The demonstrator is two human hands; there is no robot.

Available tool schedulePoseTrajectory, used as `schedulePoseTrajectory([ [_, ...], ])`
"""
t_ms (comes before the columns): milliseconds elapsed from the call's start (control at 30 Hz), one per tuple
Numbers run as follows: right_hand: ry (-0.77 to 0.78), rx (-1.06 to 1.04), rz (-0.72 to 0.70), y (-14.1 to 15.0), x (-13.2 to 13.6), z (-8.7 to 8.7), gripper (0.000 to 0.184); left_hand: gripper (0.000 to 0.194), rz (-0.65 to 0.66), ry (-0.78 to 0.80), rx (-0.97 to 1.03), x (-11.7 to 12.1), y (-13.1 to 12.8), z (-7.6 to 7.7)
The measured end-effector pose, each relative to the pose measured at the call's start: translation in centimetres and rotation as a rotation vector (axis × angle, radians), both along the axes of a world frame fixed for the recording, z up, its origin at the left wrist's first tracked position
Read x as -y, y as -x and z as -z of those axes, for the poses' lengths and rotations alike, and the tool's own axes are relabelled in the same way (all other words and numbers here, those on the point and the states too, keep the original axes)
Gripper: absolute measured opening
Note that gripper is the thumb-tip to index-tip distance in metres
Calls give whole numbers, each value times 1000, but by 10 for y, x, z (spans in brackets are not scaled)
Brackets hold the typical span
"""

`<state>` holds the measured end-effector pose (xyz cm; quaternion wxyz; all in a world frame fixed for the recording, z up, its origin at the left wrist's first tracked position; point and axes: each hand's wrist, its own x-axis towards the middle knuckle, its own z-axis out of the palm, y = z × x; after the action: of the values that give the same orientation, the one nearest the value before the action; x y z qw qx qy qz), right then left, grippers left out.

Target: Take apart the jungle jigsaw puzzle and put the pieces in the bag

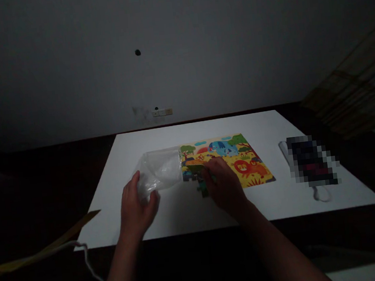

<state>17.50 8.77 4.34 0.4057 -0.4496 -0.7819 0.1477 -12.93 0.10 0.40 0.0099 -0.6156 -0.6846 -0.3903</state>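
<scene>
A clear plastic bag (162, 168) lies on the white table, its near left end between the thumb and fingers of my left hand (136, 207). My right hand (224, 183) is closed on puzzle pieces (195, 162), which show yellow and green edges beside the bag's right side. Beneath that hand lies a colourful jigsaw puzzle (253, 169) with a blue elephant, an orange lion and trees. Its lower left part is partly hidden by my right hand. A dark green piece (204, 191) sticks out at the puzzle's near left edge.
On the right of the white table (183, 217) lies a blurred-out dark device (312, 162) with a loop of cord (322, 193). A yellow strip (66, 235) and a pale cable (60, 248) reach the left corner. Behind stands a wall with sockets (162, 112).
</scene>
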Motion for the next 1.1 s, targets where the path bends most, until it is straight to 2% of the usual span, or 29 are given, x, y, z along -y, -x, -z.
schedulePoseTrajectory([
  [100, -33, 43, -48, 14, -15, -14, 27, 83, 10, -1, 9, 2, -1, -2],
  [233, -43, 233, -234, 46, -36, -26, 20, 81, 26, 2, 22, 4, -3, -6],
  [333, -26, 390, -343, 65, -42, -30, 21, 79, 10, 2, 38, 5, -5, -8],
  [467, -54, 484, -446, 72, -36, -26, 27, 80, 18, -14, 53, 4, -6, -9],
  [633, -48, 442, -523, 68, -36, -9, 33, 76, 40, -46, 50, 3, -6, -14],
  [700, -27, 401, -505, 63, -44, -6, 33, 70, 16, -43, 53, 0, -9, -21],
  [833, 52, 353, -252, 40, -65, -7, 30, 68, -80, -40, 104, -18, -21, -42],
  [900, 128, 400, -160, 26, -72, -8, 27, 60, -62, -11, 132, -31, -24, -53],
  [1000, 202, 482, -180, 12, -74, -4, 12, 33, 53, 63, 183, -48, -19, -66],
  [1033, 198, 490, -217, 10, -73, -1, 15, 31, 58, 51, 216, -52, -14, -70],
  [1100, 162, 482, -286, 10, -70, 5, 37, 30, -8, -59, 318, -58, -1, -79],
])
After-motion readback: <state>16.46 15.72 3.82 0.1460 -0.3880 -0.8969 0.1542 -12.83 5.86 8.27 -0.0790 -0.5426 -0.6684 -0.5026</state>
